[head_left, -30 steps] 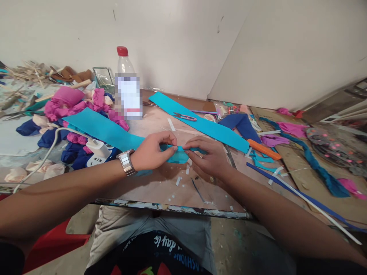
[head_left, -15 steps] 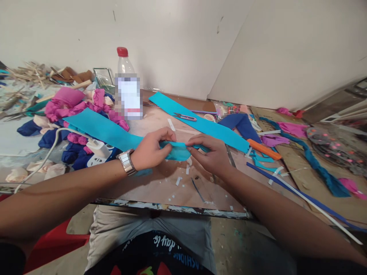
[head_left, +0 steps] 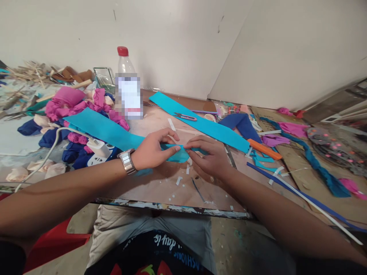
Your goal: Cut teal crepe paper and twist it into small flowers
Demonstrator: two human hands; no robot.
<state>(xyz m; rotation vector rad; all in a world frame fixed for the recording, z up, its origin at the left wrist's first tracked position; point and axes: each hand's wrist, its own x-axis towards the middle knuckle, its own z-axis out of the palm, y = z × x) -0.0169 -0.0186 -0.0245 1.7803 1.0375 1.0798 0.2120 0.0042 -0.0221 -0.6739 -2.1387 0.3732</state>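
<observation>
A wristband point(head_left: 127, 162) of broad silvery metal links circles the wrist of the left hand point(head_left: 150, 152), and both forearms emerge from black sleeves point(head_left: 11, 254). The black shirt point(head_left: 132, 254) bears white script, partly reading "day", blue capitals, and red and green shapes lower down. Creased, pale grey trousers point(head_left: 106, 229) show below the near edge of the table point(head_left: 160, 191).

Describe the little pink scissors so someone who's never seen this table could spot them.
On the table, beyond the right hand, a bright blue strip slants toward an orange cutter. The pink scissors lie on that strip, toward its far end. Their pink handle and dark pointed blades stand out against the blue.
</observation>
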